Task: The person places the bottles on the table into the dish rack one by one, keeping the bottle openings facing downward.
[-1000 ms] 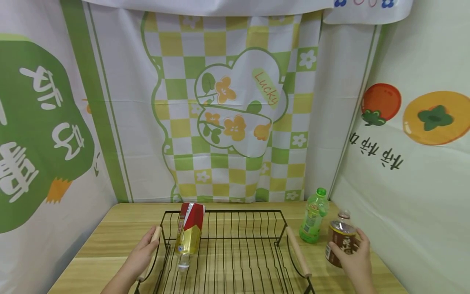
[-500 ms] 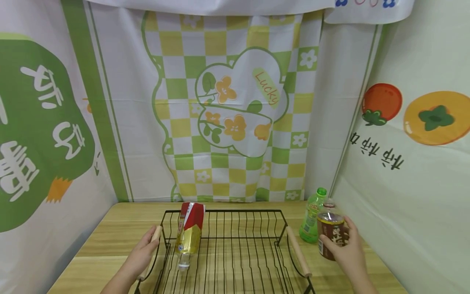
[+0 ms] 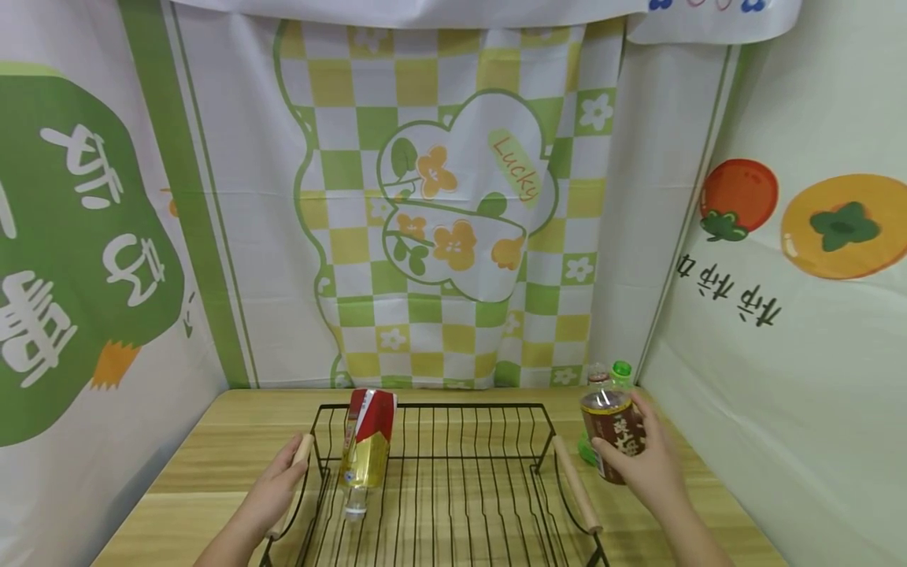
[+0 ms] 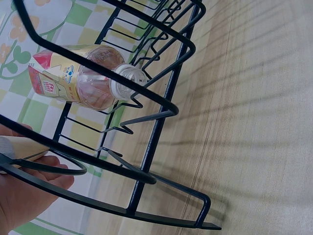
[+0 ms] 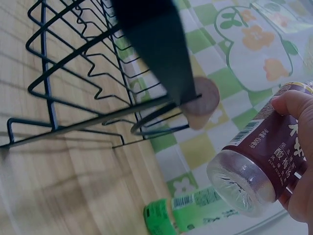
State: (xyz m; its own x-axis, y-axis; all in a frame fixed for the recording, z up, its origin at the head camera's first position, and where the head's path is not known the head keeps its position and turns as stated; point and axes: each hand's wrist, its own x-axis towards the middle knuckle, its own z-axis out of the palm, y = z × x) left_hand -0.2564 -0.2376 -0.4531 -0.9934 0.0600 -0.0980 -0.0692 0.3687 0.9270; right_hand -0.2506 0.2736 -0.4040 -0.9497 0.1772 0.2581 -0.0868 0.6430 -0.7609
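Note:
My right hand (image 3: 648,461) grips a drink bottle (image 3: 611,433) with a dark brown label round its body, fingers behind and thumb in front. In the right wrist view the bottle's clear base (image 5: 237,183) is exposed, lifted off the table. Behind it a green bottle (image 3: 622,370) stands upright, mostly covered in the head view. On the left, my left hand (image 3: 272,488) holds the wooden handle (image 3: 304,449) of a black wire rack (image 3: 453,406). Inside that rack, a bottle with a red and yellow label (image 3: 370,441) lies with its neck toward me.
The rack's other wooden handle (image 3: 577,484) stands between the bare wire slots and the brown-labelled bottle. Wood-grain tabletop (image 3: 205,465) surrounds the rack. A checkered cloth (image 3: 460,339) hangs behind, with printed sheets on both sides.
My right hand has carried the brown-labelled bottle left and up, from beside the green bottle to in front of it. My left hand and the rack have stayed put.

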